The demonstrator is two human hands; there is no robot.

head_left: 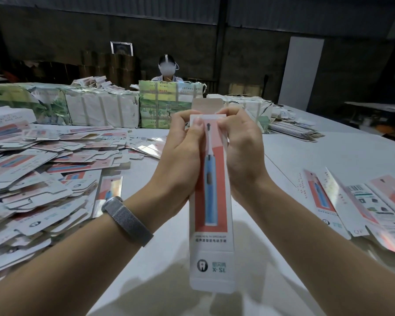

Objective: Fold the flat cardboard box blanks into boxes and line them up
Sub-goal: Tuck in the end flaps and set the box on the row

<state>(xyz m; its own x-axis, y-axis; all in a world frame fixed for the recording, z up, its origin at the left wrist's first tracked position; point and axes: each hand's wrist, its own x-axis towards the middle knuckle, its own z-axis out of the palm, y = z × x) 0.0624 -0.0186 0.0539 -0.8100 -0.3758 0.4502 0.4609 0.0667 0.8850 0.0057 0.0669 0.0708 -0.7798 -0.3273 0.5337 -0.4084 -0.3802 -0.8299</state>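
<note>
I hold a long white and coral toothbrush box (211, 224) up in front of me, its far end raised above the table. My left hand (183, 153) grips its left side near the top, thumb on the printed face. My right hand (243, 151) grips the right side, fingers curled over the top edge. The top flap (206, 106) stands open behind my fingers. A big heap of flat blanks (39, 172) lies at the left. Several folded boxes (356, 208) lie side by side at the right.
Wrapped bundles (100, 108) of blanks stand in a row across the back of the white table (317, 151). A masked person (167, 69) sits behind them. A fanned stack of flats (294, 131) lies at the back right.
</note>
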